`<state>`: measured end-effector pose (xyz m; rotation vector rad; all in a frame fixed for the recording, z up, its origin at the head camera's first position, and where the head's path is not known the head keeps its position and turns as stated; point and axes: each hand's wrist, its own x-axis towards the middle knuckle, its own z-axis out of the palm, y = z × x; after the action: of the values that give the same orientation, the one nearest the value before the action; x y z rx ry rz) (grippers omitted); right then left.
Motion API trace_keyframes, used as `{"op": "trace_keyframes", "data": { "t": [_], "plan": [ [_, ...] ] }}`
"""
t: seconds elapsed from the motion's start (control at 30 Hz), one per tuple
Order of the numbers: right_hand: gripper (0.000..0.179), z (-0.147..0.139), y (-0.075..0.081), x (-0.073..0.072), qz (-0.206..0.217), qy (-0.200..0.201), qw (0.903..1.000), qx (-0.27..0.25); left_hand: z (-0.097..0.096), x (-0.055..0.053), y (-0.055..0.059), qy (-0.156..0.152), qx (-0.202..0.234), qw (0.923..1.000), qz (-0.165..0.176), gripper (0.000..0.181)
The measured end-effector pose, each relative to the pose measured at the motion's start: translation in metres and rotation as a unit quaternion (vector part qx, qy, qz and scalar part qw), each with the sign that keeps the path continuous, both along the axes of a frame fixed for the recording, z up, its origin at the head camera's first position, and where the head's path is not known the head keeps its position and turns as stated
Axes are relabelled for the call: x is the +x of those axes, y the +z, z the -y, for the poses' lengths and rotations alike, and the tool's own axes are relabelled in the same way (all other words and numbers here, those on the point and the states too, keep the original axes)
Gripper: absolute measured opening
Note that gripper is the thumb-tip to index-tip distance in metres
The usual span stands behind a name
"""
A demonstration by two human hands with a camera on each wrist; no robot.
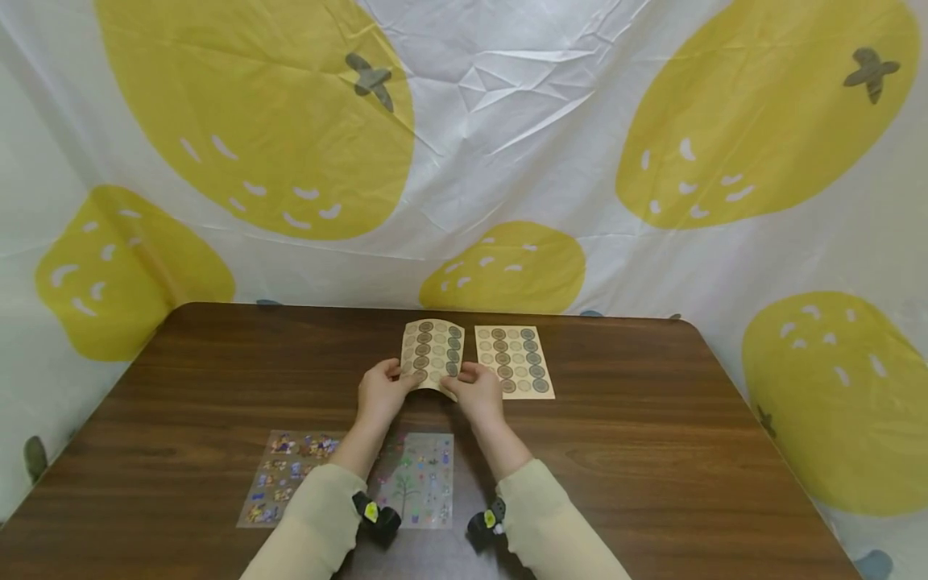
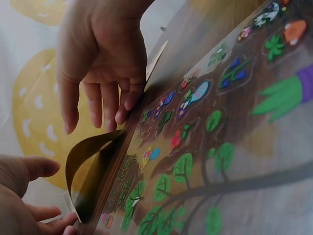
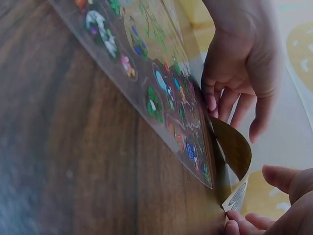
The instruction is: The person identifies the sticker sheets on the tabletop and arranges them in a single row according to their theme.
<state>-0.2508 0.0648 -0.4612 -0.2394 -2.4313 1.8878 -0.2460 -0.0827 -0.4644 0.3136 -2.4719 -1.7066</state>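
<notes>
A cream sheet of round stickers [image 1: 437, 354] bows upward between my two hands near the far side of the table. At its left near corner, my left hand [image 1: 384, 393] touches the edge with its fingertips. My right hand [image 1: 474, 395] touches the opposite edge in the same way. Both wrist views show the thumbs standing apart from the fingers, with the arched brown underside of the sheet between the hands. A matching sticker sheet [image 1: 535, 362] lies flat just right of the right hand. Whether the bowed sheet's far end touches the table is unclear.
Nearer me lie two clear sticker sheets: one with small cartoon figures [image 1: 271, 483], partly under the left sleeve, and one with a tree and plants [image 1: 428, 483]. The brown wooden table [image 1: 652, 451] meets a white curtain with yellow fruit [image 1: 500, 266] behind.
</notes>
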Motion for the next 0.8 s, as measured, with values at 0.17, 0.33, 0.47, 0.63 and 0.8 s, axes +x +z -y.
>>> {"op": "trace_keyframes", "data": {
  "t": [0.17, 0.33, 0.47, 0.63, 0.8],
  "plan": [
    [0.054, 0.0015, 0.0015, 0.0013, 0.007, 0.003, 1.0, -0.004, -0.0017, 0.0015, 0.0004, -0.017, -0.02, 0.9996, 0.007, 0.062],
    [0.054, 0.0034, 0.0012, 0.0005, 0.017, -0.002, 0.9998, 0.007, -0.0031, 0.0005, -0.0004, -0.035, -0.058, 0.9976, 0.015, 0.068],
    [0.053, 0.0047, -0.0003, -0.0014, 0.016, -0.008, 0.9993, 0.033, -0.0038, -0.0011, -0.0002, -0.047, -0.086, 0.995, 0.02, 0.072],
    [0.052, 0.0064, -0.002, -0.0024, 0.013, -0.01, 0.9984, 0.055, -0.0036, -0.003, 0.0003, -0.06, -0.11, 0.9913, 0.041, 0.078],
    [0.053, 0.0071, -0.0032, -0.0029, 0.012, -0.007, 0.9977, 0.067, -0.0024, -0.0064, 0.0005, -0.063, -0.139, 0.9869, 0.053, 0.081]
  ]
}}
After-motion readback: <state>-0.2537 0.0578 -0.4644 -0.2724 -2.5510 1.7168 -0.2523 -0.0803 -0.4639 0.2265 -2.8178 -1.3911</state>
